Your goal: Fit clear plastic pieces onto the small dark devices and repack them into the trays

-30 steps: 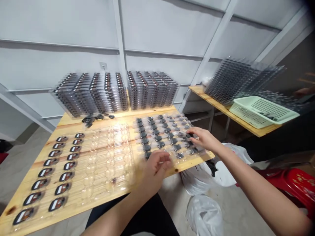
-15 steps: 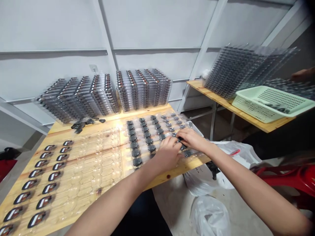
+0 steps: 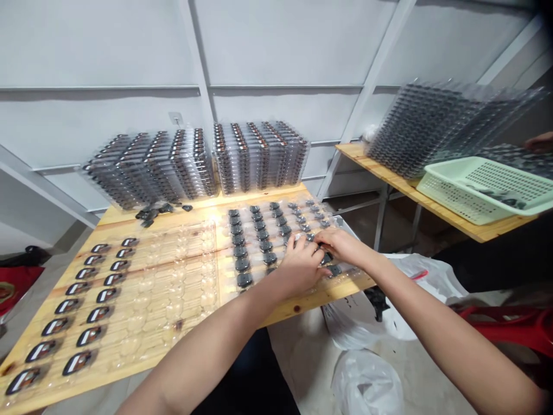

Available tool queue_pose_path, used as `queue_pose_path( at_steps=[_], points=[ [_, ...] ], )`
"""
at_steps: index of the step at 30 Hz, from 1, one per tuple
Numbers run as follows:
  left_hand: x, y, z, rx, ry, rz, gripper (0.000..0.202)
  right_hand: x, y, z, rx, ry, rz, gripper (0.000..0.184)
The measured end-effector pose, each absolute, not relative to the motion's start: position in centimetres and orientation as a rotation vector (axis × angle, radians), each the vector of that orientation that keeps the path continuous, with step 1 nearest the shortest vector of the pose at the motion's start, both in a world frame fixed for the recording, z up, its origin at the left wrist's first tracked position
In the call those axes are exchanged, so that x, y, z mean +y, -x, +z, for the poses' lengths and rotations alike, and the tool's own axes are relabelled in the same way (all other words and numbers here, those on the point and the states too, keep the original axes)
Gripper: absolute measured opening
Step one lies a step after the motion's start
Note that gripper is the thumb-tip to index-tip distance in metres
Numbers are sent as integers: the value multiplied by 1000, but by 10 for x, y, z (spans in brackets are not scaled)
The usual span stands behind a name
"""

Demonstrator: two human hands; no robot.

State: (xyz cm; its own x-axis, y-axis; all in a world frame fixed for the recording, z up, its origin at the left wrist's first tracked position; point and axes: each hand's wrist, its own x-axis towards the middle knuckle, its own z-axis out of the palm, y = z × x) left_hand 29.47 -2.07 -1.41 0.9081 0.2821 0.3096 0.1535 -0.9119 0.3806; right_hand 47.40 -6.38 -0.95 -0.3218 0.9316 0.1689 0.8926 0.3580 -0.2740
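Table (image 3: 298, 309) with a clear blister tray (image 3: 351, 272) under the left hand (image 3: 300, 268) and right hand (image 3: 341, 245)

Stacked trays (image 3: 259, 155) stood along the table's back edge, and the tray held rows of small dark parts (image 3: 242, 264). Both hands were half curled, fingertips close together among the parts near the tray's right side; whether they had hold of any, I could not tell.

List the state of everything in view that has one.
Left hand: fingers resting among the tray's pieces
Right hand: fingertips at a dark piece
Clear tray: holding dark pieces in rows
Stacked trays: standing on edge, full
Green basket: on the side table, a few dark pieces inside
White plastic bag: crumpled on the floor
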Motion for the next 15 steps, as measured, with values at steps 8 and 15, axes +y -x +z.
queue_pose_path(
  at_steps=[8, 15],
  points=[
    [-22, -296, -12, 415, -2769, 367, 43, -68, -479, -17, -2273, 1680, 50, 20],
    [-44, -258, 12, 353, -2779, 599, 46, -66, -483, -25, -2279, 1704, 105, 21]
  ],
)
